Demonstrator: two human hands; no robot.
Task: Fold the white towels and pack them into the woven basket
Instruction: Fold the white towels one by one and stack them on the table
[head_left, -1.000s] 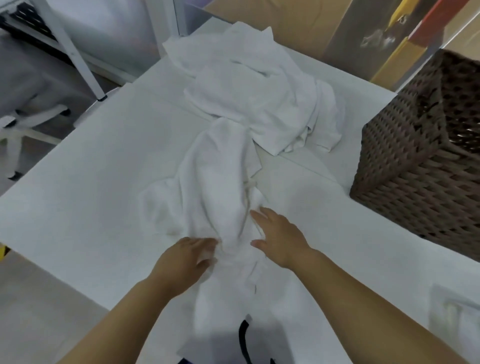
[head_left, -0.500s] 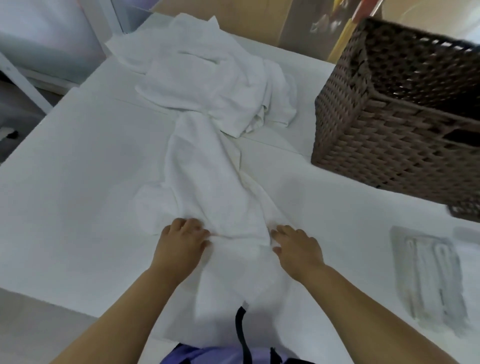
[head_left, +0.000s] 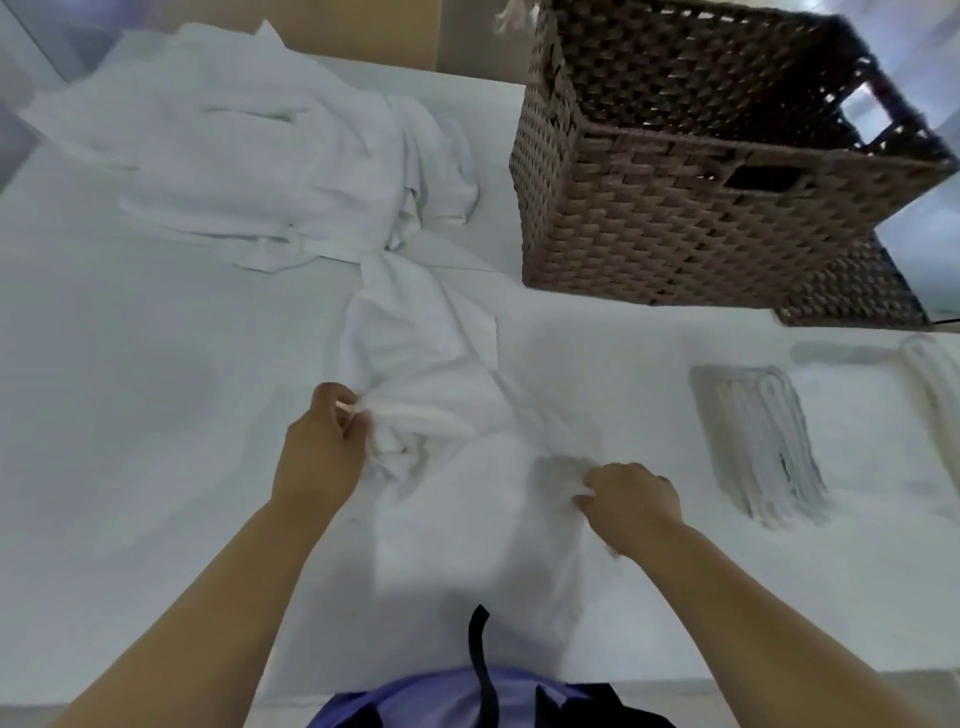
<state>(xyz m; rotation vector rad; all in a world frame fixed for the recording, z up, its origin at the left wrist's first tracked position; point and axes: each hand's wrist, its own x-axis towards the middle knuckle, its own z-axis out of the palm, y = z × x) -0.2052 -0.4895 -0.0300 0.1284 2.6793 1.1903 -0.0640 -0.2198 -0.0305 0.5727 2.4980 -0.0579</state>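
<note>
Here the white towel (head_left: 447, 415) lies as a long, rumpled strip down the middle of the white table (head_left: 130, 415), its soft cloth gathered into ridges and its near end hanging over the table's front edge. The left hand (head_left: 324, 447) has its fingers curled and pinches a bunched fold on the strip's left side. The right hand (head_left: 631, 499) is curled too and grips the cloth at the strip's right edge, where a grey shadow falls under the fabric. The two hands are set apart, with the towel's middle between them.

At the far left a heap of towels (head_left: 249, 156) lies loose and creased, and the strip's far end runs up into it. The woven basket (head_left: 701, 218) stands at the far right, a brown, box-shaped thing of flat plaited strands with a cut-out handle slot in its near wall; what it holds inside cannot be made out. A flat woven piece (head_left: 852, 296) of the same brown weave lies against its near right corner. Right of the hands, a folded stack (head_left: 763, 441) of white cloth shows its layered edges, blurred. At the bottom edge, a purple garment (head_left: 467, 696) and a black strap (head_left: 480, 654) show.
</note>
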